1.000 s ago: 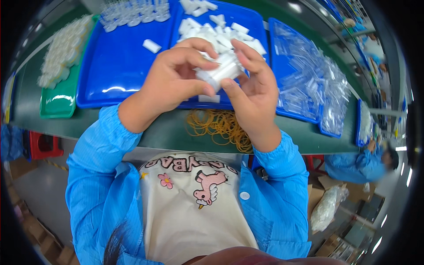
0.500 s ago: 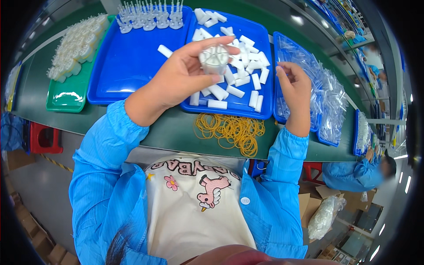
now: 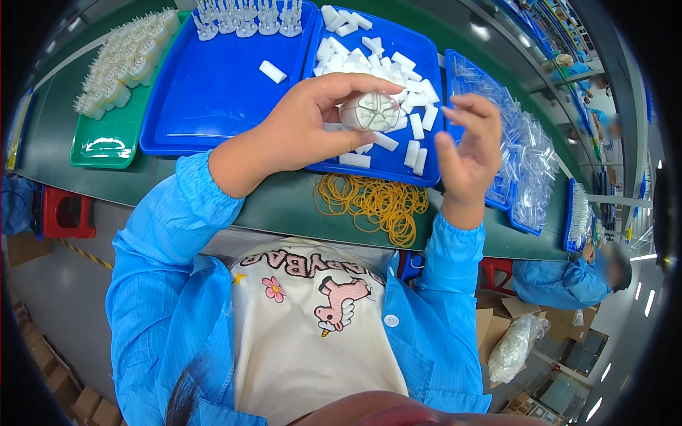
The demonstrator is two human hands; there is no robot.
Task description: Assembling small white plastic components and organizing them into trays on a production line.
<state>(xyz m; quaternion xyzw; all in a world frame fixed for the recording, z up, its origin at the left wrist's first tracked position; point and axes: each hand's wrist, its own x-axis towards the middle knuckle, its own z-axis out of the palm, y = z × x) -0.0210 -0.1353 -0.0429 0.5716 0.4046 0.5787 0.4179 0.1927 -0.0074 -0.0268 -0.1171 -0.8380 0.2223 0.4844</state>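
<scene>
The left hand [image 3: 320,113] grips a clear cylinder [image 3: 375,111], seemingly steadying it over white pieces [image 3: 416,126] kept close, while the right hand [image 3: 470,145] hangs half-open, apparently empty, to its right.

An open gap separates the bare right hand [image 3: 470,145] from the round, spoked, whitish cylinder [image 3: 376,111] in the bare left hand [image 3: 312,117]. The shallow blue plastic tray [image 3: 206,106] at left offers wide room — only a white oblong block [image 3: 273,72] interrupts its middle. Tangled yellow rubber bands [image 3: 373,202] obstruct the near side; heaped clear plastic pieces [image 3: 529,170], the right.
</scene>
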